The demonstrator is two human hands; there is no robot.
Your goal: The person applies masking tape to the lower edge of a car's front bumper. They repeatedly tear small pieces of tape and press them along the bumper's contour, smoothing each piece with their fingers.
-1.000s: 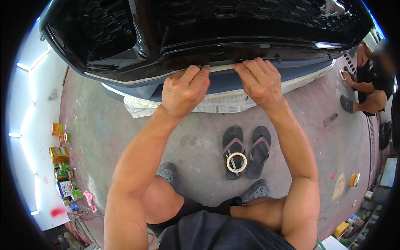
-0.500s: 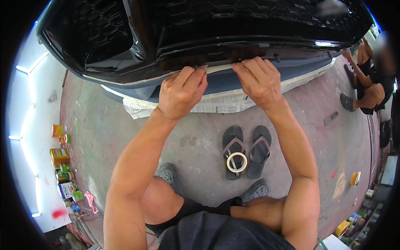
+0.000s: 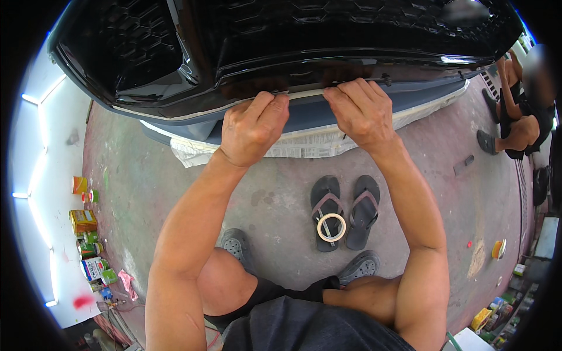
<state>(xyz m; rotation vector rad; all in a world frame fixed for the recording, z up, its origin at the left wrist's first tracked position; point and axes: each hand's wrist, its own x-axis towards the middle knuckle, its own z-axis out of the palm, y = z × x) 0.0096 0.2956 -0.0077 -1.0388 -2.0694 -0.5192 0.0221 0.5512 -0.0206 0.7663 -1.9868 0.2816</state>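
Note:
A glossy black car bumper (image 3: 351, 42) with honeycomb grilles spans the top of the view. Along its lower edge runs a pale strip of masking tape (image 3: 307, 93). My left hand (image 3: 253, 127) has its fingers curled closed on the strip at that edge. A short way to the right, my right hand (image 3: 362, 112) pinches the same strip, fingertips against the edge. Between the two hands the tape lies bare. What the fingertips do underneath is hidden. Below the edge sits a dark blue-grey panel (image 3: 310, 114), bordered by printed paper (image 3: 301, 146).
Two flip-flops (image 3: 363, 212) lie on the concrete floor (image 3: 281, 199), with a tape roll (image 3: 331, 214) on the left one. Paint cans (image 3: 83, 221) line the left wall. Another person (image 3: 524, 126) sits at the far right. A small dark block (image 3: 464, 165) lies nearer on the floor.
The hands keep their grip and have barely moved. Less of the tape's width shows between them. At the right, the other person's arm has shifted.

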